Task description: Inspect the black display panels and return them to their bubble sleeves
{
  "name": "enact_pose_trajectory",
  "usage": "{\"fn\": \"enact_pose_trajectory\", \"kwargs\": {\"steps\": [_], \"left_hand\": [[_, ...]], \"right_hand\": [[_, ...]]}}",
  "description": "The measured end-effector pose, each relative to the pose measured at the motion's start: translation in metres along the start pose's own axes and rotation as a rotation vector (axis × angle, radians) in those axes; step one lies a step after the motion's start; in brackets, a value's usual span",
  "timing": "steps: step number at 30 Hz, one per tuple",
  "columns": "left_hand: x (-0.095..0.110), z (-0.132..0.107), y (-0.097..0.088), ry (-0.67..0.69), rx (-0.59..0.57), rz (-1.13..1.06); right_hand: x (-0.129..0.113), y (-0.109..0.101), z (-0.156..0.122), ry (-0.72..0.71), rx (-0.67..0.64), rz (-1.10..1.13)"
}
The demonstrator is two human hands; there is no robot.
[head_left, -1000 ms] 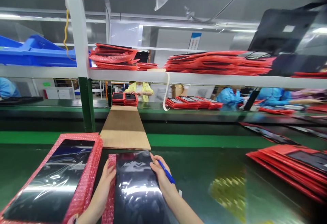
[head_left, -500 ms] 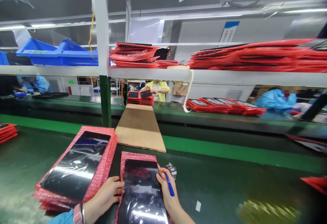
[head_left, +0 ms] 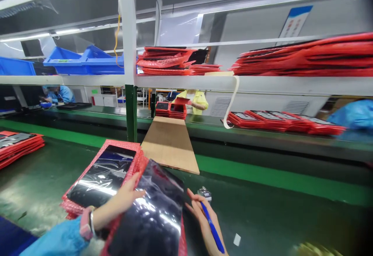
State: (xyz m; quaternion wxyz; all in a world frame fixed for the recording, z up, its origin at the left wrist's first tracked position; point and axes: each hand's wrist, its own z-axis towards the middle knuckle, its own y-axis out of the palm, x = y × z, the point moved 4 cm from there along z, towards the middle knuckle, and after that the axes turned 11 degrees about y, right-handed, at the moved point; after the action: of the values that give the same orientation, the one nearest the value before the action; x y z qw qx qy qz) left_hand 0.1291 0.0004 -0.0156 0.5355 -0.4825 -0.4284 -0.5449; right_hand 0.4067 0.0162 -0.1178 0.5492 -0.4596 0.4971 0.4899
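My left hand [head_left: 125, 201] grips the left edge of a glossy black screen panel [head_left: 154, 213] that lies on a red bubble-wrap bag. The panel is tilted, its left side raised towards the neighbouring stack. In my right hand [head_left: 204, 217], a blue pen [head_left: 212, 227] is tucked across the fingers, whose tips point at the panel's right edge with a small gap between. Left of the held panel is a stack of red bubble-wrap bags [head_left: 135, 166] with another black screen panel [head_left: 101, 174] on top. My left wrist wears a pink band.
A small metal-and-clear object [head_left: 204, 193] and a white paper slip [head_left: 237, 239] lie on the green bench [head_left: 276, 209]. Behind, a wooden board [head_left: 170, 143] bridges to the far bench, where a person in yellow handles red bags. Red stacks [head_left: 305, 59] and blue bins [head_left: 87, 61] fill the shelf.
The panel with its red bag has tilted and shifted left, nearer the stack. My left hand has moved up along its edge, while my right hand has come off the right edge. The view has turned left.
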Motion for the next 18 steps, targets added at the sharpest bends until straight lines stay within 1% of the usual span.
{"fn": "enact_pose_trajectory", "kwargs": {"steps": [3,5,7,9,11,13,15,18], "left_hand": [[0.024,0.020,-0.060,0.013,0.046,-0.057],[0.037,0.029,-0.103,0.024,0.109,-0.078],[0.041,0.031,-0.141,0.026,0.180,-0.083],[0.035,0.029,-0.166,-0.015,0.221,-0.064],[0.024,0.024,-0.179,-0.073,0.237,-0.037],[0.014,0.021,-0.183,-0.106,0.260,-0.003],[0.008,0.022,-0.184,-0.094,0.303,0.033],[0.007,0.026,-0.191,-0.038,0.395,0.076]], "right_hand": [[0.004,-0.019,-0.008,-0.169,-0.117,-0.339],[0.012,-0.026,-0.017,-0.290,-0.203,-0.535],[0.019,-0.028,-0.025,-0.396,-0.253,-0.700],[0.023,-0.026,-0.028,-0.480,-0.274,-0.841],[0.024,-0.021,-0.026,-0.548,-0.277,-0.956],[0.022,-0.016,-0.022,-0.602,-0.254,-1.045],[0.020,-0.011,-0.016,-0.636,-0.205,-1.109],[0.016,-0.007,-0.008,-0.674,-0.160,-1.161]]}}
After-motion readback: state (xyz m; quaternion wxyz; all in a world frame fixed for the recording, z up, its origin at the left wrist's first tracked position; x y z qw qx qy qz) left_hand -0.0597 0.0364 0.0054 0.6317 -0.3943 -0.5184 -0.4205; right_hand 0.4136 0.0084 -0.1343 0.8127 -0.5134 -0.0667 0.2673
